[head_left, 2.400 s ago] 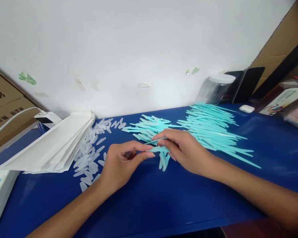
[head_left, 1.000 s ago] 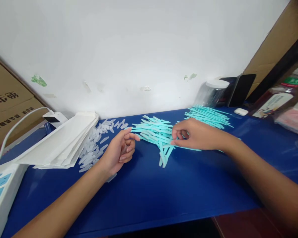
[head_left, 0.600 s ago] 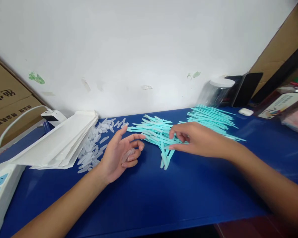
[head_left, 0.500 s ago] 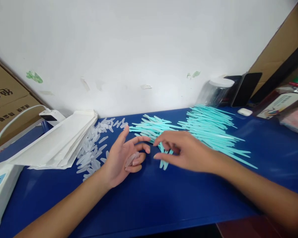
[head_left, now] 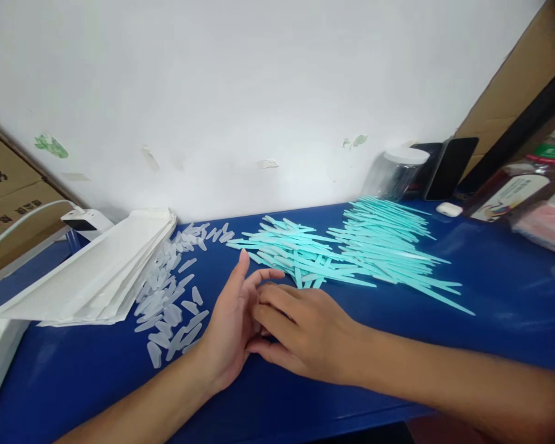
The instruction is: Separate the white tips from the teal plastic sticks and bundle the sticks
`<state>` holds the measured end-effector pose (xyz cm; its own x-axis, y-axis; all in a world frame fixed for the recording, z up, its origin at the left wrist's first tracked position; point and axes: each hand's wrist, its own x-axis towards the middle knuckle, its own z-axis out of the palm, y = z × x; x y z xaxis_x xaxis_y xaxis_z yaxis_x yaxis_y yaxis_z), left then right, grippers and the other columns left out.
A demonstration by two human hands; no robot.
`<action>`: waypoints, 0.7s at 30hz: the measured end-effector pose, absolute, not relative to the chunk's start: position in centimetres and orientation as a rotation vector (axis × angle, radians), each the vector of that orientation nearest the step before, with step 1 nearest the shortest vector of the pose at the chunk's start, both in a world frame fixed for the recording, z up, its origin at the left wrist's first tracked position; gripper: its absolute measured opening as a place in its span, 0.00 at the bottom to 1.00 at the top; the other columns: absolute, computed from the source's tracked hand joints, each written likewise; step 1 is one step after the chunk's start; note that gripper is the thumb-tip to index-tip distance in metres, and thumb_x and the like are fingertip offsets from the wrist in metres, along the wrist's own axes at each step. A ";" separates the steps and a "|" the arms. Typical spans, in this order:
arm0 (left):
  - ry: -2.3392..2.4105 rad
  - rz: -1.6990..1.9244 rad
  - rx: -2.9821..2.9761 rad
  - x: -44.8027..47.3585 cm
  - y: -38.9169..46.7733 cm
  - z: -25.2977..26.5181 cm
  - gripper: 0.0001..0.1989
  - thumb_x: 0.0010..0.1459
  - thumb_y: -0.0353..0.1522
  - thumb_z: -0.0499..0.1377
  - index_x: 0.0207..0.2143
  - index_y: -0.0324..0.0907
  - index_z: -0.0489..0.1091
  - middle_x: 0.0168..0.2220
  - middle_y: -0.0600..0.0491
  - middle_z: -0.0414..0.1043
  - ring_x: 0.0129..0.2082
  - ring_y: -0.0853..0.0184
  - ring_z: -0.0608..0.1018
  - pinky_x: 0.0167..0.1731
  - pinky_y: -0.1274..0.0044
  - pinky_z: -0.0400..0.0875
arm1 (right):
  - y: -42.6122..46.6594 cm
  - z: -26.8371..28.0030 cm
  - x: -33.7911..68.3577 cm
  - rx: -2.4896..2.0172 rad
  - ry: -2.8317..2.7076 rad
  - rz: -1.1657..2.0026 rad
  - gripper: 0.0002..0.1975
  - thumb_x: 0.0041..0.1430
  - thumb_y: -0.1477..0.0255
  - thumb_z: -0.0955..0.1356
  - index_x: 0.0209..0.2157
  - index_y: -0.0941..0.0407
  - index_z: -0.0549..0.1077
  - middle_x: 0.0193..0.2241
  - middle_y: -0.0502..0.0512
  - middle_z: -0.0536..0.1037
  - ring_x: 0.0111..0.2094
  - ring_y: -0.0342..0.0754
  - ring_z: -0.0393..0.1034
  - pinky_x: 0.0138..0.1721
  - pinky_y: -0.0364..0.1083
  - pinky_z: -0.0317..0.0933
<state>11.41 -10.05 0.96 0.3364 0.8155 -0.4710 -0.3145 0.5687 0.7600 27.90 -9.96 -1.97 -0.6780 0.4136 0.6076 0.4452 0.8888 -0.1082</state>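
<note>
My left hand [head_left: 229,330] is palm up over the blue table, thumb raised and index finger stretched out. Its other fingers are curled behind my right hand, around the place where a clear plastic piece showed in the earlier frame. Reaching into that palm, my right hand [head_left: 308,327] has its fingers bent and its fingertips hidden, so what they pinch cannot be made out. Loose translucent plastic pieces [head_left: 172,316] lie left of my left hand. Just beyond both hands is a messy heap of thin teal sticks [head_left: 282,243].
A larger spread of teal sticks [head_left: 393,246] lies at the right. White paper sleeves [head_left: 97,265] are stacked at the left beside a white device [head_left: 86,222]. A clear jar [head_left: 398,172], a phone [head_left: 451,166], an earbud case [head_left: 449,209] and a bottle [head_left: 513,191] stand at the back right.
My right hand has moved left and down from the teal sticks into my left palm. The clear piece there is now covered. The view has shifted slightly.
</note>
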 end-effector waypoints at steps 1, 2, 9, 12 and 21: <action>0.949 0.793 0.605 11.4 -10.0 1.0 0.35 0.60 0.64 0.58 0.46 0.43 0.75 0.30 0.53 0.69 0.27 0.67 0.73 0.24 0.79 0.67 | -9.9 -1.9 27.9 -0.612 -2.403 -0.093 0.14 0.76 0.65 0.67 0.43 0.60 0.78 0.40 0.59 0.81 0.38 0.52 0.77 0.26 0.49 0.71; 0.931 0.790 0.599 11.3 -10.0 1.0 0.33 0.61 0.62 0.59 0.45 0.42 0.76 0.30 0.54 0.69 0.27 0.67 0.73 0.25 0.79 0.68 | -9.8 -1.8 28.0 -0.614 -2.414 -0.120 0.13 0.77 0.66 0.66 0.42 0.59 0.78 0.39 0.58 0.81 0.37 0.51 0.77 0.25 0.49 0.69; 0.758 0.947 0.657 11.0 -9.2 0.0 0.08 0.66 0.32 0.65 0.45 0.39 0.81 0.42 0.48 0.79 0.41 0.66 0.79 0.43 0.78 0.77 | -8.2 -1.1 29.8 -0.673 -2.468 -0.229 0.10 0.76 0.76 0.64 0.46 0.58 0.79 0.42 0.59 0.83 0.41 0.52 0.79 0.33 0.49 0.74; 0.728 0.932 0.694 10.9 -8.9 -0.4 0.10 0.67 0.30 0.65 0.49 0.38 0.82 0.42 0.48 0.80 0.40 0.67 0.80 0.45 0.77 0.78 | -7.8 -0.8 30.4 -0.697 -2.412 -0.284 0.11 0.77 0.74 0.65 0.45 0.57 0.80 0.41 0.58 0.85 0.37 0.50 0.79 0.31 0.48 0.72; 0.771 0.850 0.843 10.7 -8.5 -0.3 0.15 0.72 0.36 0.64 0.56 0.38 0.79 0.52 0.43 0.82 0.54 0.60 0.83 0.59 0.70 0.78 | -6.8 -0.4 32.3 -0.662 -2.336 -0.124 0.11 0.75 0.79 0.65 0.47 0.58 0.80 0.44 0.59 0.86 0.40 0.50 0.82 0.34 0.46 0.73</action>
